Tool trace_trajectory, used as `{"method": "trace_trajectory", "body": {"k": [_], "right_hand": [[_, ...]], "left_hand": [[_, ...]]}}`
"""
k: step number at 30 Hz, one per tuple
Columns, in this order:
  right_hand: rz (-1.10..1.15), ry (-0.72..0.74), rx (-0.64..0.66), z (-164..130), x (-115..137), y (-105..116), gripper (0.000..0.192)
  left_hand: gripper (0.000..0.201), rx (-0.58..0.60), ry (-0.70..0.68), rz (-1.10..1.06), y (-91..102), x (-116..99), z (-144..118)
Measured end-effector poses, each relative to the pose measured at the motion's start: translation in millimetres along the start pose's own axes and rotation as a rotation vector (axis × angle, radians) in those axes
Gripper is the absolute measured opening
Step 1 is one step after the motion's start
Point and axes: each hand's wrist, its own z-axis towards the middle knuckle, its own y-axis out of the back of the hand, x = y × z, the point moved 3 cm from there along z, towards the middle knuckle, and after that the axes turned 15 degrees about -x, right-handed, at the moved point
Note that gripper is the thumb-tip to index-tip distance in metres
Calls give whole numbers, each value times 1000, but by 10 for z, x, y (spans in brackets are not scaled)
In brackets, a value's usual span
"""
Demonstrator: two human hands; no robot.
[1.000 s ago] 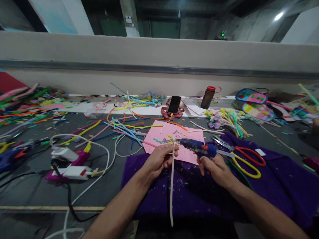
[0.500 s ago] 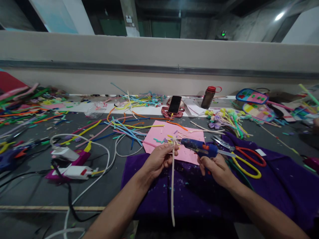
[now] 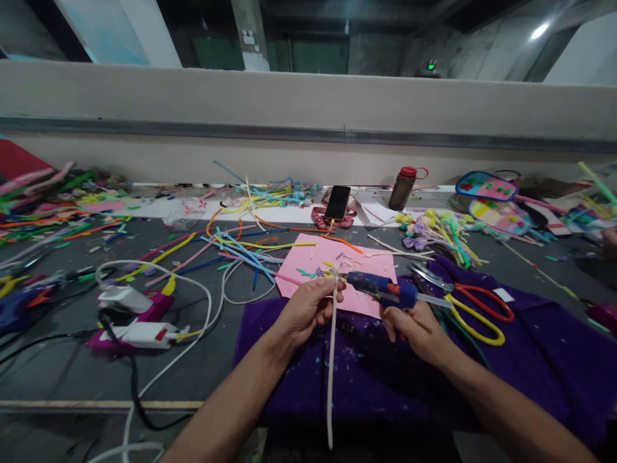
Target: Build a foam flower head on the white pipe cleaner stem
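Note:
Pinched between the fingers of my left hand (image 3: pixel 308 308) is a cream pipe cleaner (image 3: pixel 331 366), its long end hanging down over the purple cloth (image 3: pixel 284 373). A small pale tuft sits at its top end by my fingertips. My right hand (image 3: pixel 417 328) is wrapped round the handle of a blue hot glue gun (image 3: pixel 380 288) with a clear glue stick (image 3: pixel 434 300) poking out of its back. The gun's nozzle points left and is right beside the tuft; whether they touch I cannot tell. Under both lies a pink sheet (image 3: pixel 294 263) with short pipe cleaner bits.
Red-and-yellow-handled scissors (image 3: pixel 482 308) lie on the cloth at right. Behind are a phone (image 3: pixel 338 202), a bottle (image 3: pixel 403 188) and a bunch of pipe cleaner flowers (image 3: pixel 441 231). White cables and a power strip (image 3: pixel 139 321) are at left, near loose blue pipe cleaners (image 3: pixel 245 247).
The glue gun has shifted slightly left, bringing its nozzle closer to the tuft. The lower end of the cream pipe cleaner has swung a little left and down.

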Motion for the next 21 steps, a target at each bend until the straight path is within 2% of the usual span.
{"method": "trace_trajectory", "body": {"k": [13, 21], "right_hand": [[-23, 2, 2, 2, -11, 1, 48], [-12, 10, -17, -8, 5, -9, 47]], "left_hand": [[30, -52, -54, 78, -16, -34, -26], [34, -84, -12, 77, -4, -43, -24]]}}
